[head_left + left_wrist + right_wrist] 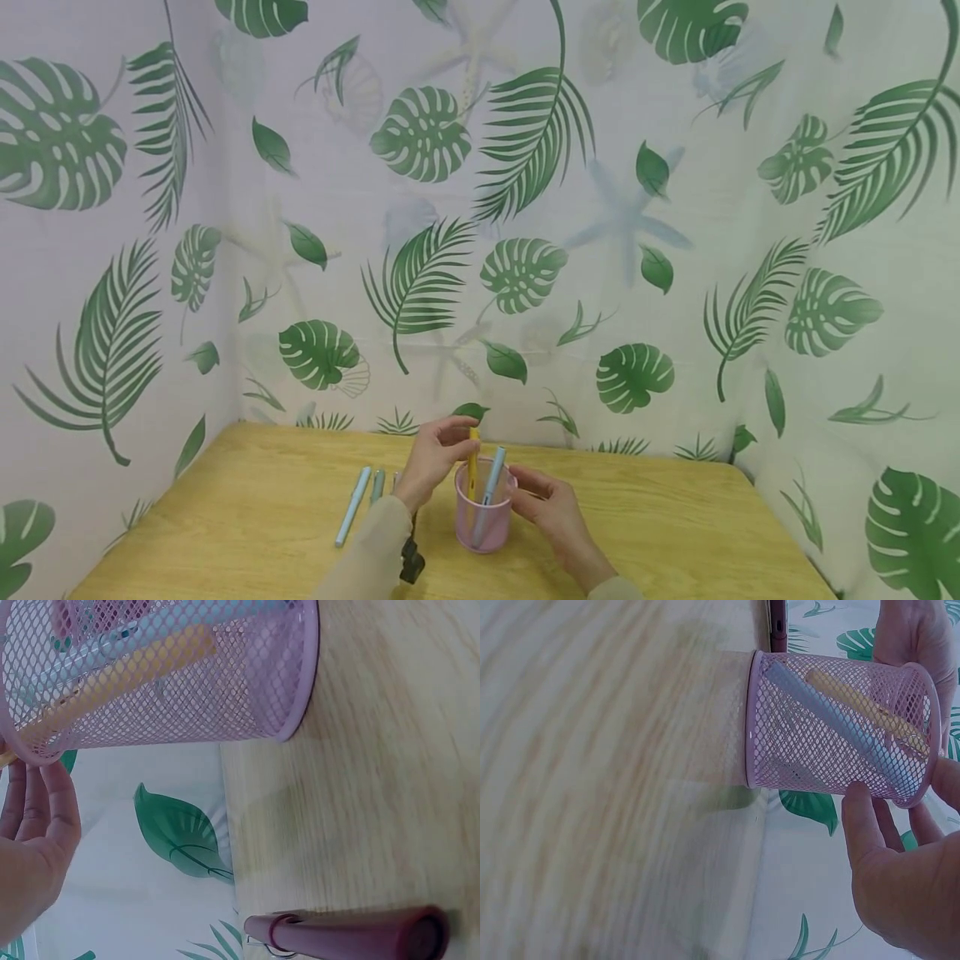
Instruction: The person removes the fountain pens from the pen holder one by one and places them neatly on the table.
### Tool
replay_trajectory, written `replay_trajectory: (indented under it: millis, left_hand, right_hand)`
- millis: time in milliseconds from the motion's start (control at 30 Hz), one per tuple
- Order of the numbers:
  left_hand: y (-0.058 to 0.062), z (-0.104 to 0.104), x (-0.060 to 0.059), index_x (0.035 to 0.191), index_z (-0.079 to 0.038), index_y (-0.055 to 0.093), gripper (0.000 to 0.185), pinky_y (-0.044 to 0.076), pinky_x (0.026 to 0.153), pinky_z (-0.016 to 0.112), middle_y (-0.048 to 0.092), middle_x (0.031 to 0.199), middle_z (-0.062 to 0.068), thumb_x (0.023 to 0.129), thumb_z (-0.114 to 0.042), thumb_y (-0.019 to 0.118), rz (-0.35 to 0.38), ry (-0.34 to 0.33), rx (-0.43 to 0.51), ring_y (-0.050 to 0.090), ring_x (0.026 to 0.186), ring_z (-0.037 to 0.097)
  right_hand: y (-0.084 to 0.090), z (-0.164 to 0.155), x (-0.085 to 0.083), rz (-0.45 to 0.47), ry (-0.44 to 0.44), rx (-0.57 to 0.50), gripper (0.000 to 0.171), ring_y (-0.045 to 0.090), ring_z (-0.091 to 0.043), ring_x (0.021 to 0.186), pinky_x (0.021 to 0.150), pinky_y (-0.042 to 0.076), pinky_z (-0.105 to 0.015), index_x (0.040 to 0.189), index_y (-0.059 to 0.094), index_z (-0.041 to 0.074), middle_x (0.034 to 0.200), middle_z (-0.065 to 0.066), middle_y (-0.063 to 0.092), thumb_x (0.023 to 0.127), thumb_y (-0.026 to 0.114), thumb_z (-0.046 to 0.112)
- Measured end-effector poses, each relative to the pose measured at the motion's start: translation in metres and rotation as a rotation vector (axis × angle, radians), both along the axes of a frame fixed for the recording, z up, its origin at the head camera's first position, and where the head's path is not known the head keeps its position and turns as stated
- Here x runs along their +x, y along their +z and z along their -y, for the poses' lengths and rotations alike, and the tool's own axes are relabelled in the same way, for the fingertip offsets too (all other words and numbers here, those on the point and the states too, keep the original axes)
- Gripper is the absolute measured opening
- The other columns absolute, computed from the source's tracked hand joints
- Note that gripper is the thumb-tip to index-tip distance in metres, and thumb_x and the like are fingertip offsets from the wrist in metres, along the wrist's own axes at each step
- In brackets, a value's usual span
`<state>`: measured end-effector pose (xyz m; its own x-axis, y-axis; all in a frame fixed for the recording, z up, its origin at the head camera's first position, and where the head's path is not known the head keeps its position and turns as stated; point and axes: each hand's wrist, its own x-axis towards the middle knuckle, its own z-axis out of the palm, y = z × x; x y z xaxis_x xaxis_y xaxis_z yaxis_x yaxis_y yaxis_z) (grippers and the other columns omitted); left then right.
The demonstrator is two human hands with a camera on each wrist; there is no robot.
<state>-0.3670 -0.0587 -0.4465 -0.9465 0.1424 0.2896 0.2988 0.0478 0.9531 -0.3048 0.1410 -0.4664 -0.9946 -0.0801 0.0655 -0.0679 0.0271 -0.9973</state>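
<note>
A pink mesh cup (485,518) stands on the wooden table (660,517) with a yellow pen (473,467) and a light blue pen (492,483) leaning inside it. My left hand (459,439) is over the cup and pinches the top of the yellow pen. My right hand (537,497) holds the cup's right side, thumb (862,817) on the mesh wall (817,727). Through the mesh, the left wrist view shows both pens, yellow (142,664) and blue (82,656), with my left fingers (37,817) beside the rim.
Left of the cup lie a light blue pen (352,505) and a teal pen (377,485). A dark maroon pen (352,934) lies close to the cup. Leaf-print curtains (525,250) wall the table at the back and both sides.
</note>
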Motion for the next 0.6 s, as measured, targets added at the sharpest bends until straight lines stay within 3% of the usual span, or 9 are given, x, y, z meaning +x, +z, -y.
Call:
replay_trajectory:
  millis: [367, 600]
  left_hand:
    - [0.015, 0.003, 0.003, 0.124, -0.002, 0.063, 0.033, 0.06, 0.079, 0.04, 0.065, 0.112, 0.024, 0.091, -0.005, 0.067, -0.016, -0.024, 0.063, 0.069, 0.097, 0.029]
    - [0.021, 0.008, -0.002, 0.124, -0.001, 0.064, 0.033, 0.06, 0.077, 0.039, 0.065, 0.108, 0.02, 0.091, -0.003, 0.066, -0.038, -0.002, 0.099, 0.069, 0.097, 0.03]
  right_hand:
    - [-0.001, 0.0, -0.002, 0.019, -0.012, 0.029, 0.048, 0.064, -0.023, 0.111, 0.091, 0.056, -0.035, 0.131, 0.058, -0.004, 0.128, -0.023, 0.061, 0.09, 0.072, 0.016]
    - [-0.001, -0.001, -0.002, 0.011, -0.01, 0.031, 0.049, 0.064, -0.023, 0.11, 0.091, 0.056, -0.035, 0.131, 0.058, -0.003, 0.128, -0.023, 0.061, 0.089, 0.072, 0.018]
